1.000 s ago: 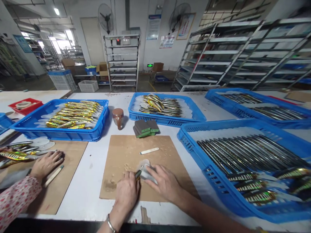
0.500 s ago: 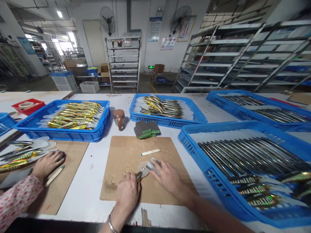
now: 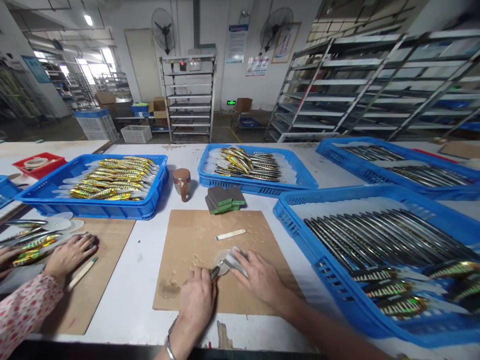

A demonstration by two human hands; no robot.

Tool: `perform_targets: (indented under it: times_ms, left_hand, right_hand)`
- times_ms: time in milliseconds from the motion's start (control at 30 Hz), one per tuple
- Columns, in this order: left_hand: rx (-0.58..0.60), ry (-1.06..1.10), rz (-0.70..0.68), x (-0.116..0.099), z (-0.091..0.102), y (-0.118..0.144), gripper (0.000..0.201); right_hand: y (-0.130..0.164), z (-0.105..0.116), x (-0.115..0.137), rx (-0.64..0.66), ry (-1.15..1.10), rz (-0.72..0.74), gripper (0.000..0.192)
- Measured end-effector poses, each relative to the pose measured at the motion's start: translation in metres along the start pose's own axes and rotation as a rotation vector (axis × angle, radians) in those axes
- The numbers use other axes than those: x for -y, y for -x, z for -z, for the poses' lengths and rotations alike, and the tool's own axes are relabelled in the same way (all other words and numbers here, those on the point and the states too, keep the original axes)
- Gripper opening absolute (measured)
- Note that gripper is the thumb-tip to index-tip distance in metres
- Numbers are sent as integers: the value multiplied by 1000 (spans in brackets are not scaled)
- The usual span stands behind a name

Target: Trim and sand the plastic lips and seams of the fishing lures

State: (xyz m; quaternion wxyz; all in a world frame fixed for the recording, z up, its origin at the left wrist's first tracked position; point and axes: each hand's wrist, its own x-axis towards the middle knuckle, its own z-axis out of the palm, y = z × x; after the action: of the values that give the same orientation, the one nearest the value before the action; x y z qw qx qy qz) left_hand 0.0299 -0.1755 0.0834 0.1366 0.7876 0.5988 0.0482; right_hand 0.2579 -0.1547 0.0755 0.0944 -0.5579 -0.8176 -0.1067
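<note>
My left hand (image 3: pixel 197 295) is closed around a dark fishing lure (image 3: pixel 215 273), most of which its fingers hide. The lure's clear rounded lip (image 3: pixel 222 262) points away to the right, over the cardboard sheet (image 3: pixel 180 230). Pinched in my right hand (image 3: pixel 264 280) is a thin grey abrasive pad (image 3: pixel 235 258), which lies against the lip's right side. Just beyond the hands a white stick (image 3: pixel 230 234) rests on the cardboard. Dark sanding blocks with green edges (image 3: pixel 224 201) are stacked at the sheet's far edge.
A brown-lidded mug (image 3: pixel 182 184) stands behind the cardboard. Blue trays of lures flank it: gold ones at left (image 3: pixel 150 210), mixed ones behind (image 3: pixel 258 189), dark ones at right (image 3: pixel 300 235). A co-worker's hands (image 3: pixel 71 256) rest among lures at far left.
The pad in my right hand has shifted and tilted slightly against the lip. My left hand stays in place on the lure. The co-worker's second hand has come into view at far left.
</note>
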Motion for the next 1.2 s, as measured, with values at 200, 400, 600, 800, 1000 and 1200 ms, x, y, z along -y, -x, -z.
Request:
perform_targets:
  times_ms: [200,400,600,800,1000,1200]
  left_hand:
    - [2,28,21,2,-2,-1,22]
    - [0,55,11,4,3,-2,20]
    - [0,31,18,1,3,0,21]
    - [17,30,15,1,1,-2,20]
    - [23,30,16,0,7,0,19]
    - [22,28,-3,0,6,-1,18]
  right_hand:
    - [2,9,10,-16,-15,10,46]
    - [-4,7,8,8,-39,15,44]
    - [-2,5,8,7,-6,-22,47]
    - [-1,10,5,28,27,-47,42]
    - [1,13,14,16,-57,77,47]
    - [0,9,10,-5,46,-46,45]
